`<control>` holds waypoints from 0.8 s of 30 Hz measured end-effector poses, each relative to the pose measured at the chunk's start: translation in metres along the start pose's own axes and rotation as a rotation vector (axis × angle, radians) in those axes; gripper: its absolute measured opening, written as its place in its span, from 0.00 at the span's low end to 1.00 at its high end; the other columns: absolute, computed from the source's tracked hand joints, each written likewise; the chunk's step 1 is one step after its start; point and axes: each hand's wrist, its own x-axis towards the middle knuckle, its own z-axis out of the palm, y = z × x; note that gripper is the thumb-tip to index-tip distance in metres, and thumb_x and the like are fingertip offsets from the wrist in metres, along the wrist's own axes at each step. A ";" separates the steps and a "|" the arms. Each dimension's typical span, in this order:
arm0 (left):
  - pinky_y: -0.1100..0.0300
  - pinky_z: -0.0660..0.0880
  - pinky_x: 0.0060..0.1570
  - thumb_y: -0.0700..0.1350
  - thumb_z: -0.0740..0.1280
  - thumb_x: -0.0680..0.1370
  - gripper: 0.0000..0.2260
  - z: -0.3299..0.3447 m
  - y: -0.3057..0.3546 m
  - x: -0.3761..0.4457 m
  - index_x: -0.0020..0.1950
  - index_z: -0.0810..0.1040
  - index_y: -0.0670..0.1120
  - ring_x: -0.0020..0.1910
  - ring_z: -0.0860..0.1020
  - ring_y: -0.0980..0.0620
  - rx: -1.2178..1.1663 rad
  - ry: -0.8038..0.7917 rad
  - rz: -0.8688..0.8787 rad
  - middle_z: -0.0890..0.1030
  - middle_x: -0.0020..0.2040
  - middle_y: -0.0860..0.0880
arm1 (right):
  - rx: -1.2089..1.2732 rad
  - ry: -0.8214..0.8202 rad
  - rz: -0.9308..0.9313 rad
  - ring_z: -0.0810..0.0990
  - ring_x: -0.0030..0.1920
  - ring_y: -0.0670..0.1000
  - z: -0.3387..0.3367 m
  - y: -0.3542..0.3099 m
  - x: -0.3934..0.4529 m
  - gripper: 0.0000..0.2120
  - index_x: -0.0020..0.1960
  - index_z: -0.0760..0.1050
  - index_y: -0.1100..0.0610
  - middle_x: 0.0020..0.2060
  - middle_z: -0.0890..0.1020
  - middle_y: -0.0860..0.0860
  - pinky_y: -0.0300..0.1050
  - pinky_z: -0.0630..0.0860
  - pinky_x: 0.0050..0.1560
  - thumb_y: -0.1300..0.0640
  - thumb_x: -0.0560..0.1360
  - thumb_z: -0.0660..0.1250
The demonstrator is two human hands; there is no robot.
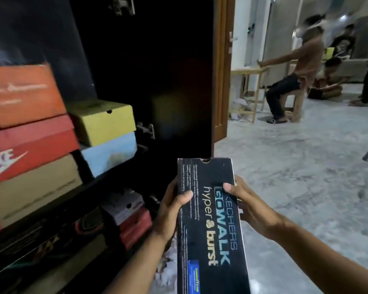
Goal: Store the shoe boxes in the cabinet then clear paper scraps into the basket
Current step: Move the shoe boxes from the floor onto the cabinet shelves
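A black shoe box (210,228) with "GOWALK hyper burst" printed on its lid is held lengthwise in front of me, pointing at the cabinet (157,71). My left hand (172,206) grips its left edge, thumb on the lid. My right hand (249,206) grips the right edge the same way. The dark cabinet stands open at left. Its upper shelf holds an orange box (23,94), a red box (30,145), a tan box (34,185), a yellow box (102,122) and a light blue box (111,153). White paper scraps (166,264) lie on the floor under my left forearm.
The lower shelf holds dark boxes (51,240) and a white box on red ones (132,217). A brown cabinet door (221,71) stands open to the right. Beyond it are grey marbled floor, a wooden table (249,73) and several people (293,75), one seated.
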 end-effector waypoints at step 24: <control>0.73 0.58 0.71 0.61 0.71 0.70 0.31 -0.106 0.223 0.093 0.72 0.76 0.54 0.72 0.67 0.55 0.902 0.504 0.699 0.70 0.69 0.49 | 0.105 -0.169 0.063 0.85 0.50 0.58 0.147 -0.218 0.196 0.24 0.50 0.82 0.53 0.45 0.88 0.55 0.53 0.78 0.52 0.33 0.74 0.63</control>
